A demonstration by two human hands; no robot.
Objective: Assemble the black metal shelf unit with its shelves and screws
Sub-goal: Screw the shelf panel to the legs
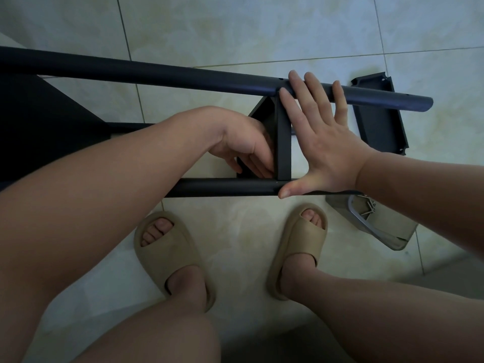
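Right hand (322, 137), spread flat, braces the shelf (284, 142); left hand (243, 148) grips it. A slip could misalign it with the posts (157, 72).

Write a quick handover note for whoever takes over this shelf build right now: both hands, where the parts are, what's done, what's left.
Left hand: against the left face of the black metal shelf panel, which stands on edge between two black metal tubes; grip unclear.
Right hand: open, fingers flat on the far tube, thumb on the near tube.
Parts: spare black shelf panel on the tiled floor beyond the far tube; screws in a grey packet by the right foot.
Done: panel placed between tubes.
Left: probably screw it, then fit the spare.
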